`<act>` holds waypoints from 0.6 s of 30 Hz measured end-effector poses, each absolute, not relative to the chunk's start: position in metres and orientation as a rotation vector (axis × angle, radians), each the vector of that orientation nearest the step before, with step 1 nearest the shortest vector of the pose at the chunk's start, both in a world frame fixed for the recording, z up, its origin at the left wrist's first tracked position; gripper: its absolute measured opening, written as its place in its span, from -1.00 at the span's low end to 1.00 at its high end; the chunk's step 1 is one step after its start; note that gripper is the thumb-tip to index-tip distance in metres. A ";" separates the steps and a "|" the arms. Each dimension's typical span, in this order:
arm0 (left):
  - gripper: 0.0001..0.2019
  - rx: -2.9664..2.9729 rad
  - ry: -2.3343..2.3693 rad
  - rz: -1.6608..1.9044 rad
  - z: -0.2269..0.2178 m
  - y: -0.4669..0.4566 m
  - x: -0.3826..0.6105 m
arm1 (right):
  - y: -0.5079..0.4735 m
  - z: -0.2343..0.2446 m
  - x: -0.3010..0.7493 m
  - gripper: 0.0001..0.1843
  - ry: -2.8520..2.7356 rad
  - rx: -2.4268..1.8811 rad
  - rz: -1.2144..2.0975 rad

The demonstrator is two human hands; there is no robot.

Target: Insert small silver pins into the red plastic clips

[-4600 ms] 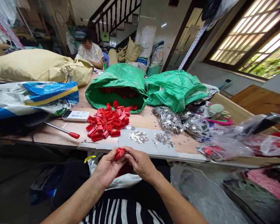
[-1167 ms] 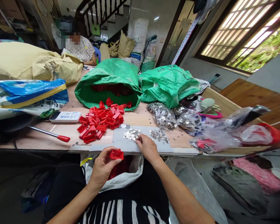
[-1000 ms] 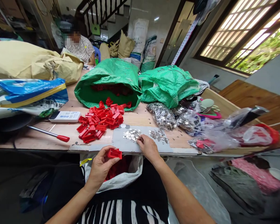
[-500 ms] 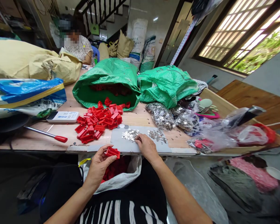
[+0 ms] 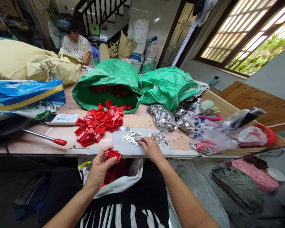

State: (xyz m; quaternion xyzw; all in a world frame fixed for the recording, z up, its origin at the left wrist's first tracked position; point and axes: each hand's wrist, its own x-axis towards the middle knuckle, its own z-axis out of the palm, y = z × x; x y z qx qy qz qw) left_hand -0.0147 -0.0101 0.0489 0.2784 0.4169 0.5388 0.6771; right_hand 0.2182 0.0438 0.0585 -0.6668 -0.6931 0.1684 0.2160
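My left hand (image 5: 100, 166) grips a small red plastic housing (image 5: 113, 154) between thumb and fingers, just over the table's front edge. My right hand (image 5: 152, 149) has its fingertips pressed together at the right edge of a pile of small flat silver metal pieces (image 5: 131, 137); what they pinch is too small to make out. A second pile of small metal pieces (image 5: 159, 138) lies just beyond that hand, on the same grey sheet (image 5: 117, 147). Left of the sheet is a heap of red plastic housings (image 5: 98, 125). More red parts fill a white sack (image 5: 129, 181) at my lap.
A green sack (image 5: 114, 72) opens toward me with red parts inside; another green sack (image 5: 168, 85) lies beside it. Bags of metal pieces (image 5: 162, 117) sit at right. A white scale (image 5: 63, 119) and a red-tipped metal handle (image 5: 59, 141) are left. A person (image 5: 77, 50) sits across.
The whole view has shifted slightly to the left. My left hand still holds the red housing, and my right fingertips stay at the silver pile with barely any movement.
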 end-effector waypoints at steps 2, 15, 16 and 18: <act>-0.53 0.574 0.912 1.219 0.052 -0.009 -0.014 | 0.043 0.059 0.219 -0.85 -1.864 -1.817 0.486; -0.49 0.526 0.807 1.192 0.065 -0.003 -0.006 | 0.015 0.085 0.163 -0.90 -1.763 -1.228 1.095; -0.49 0.523 0.801 1.189 0.066 -0.003 -0.006 | 0.014 0.086 0.160 -0.90 -1.793 -1.216 1.088; -0.49 0.515 0.779 1.181 0.067 -0.001 -0.006 | 0.014 0.086 0.156 -0.92 -1.867 -1.211 0.999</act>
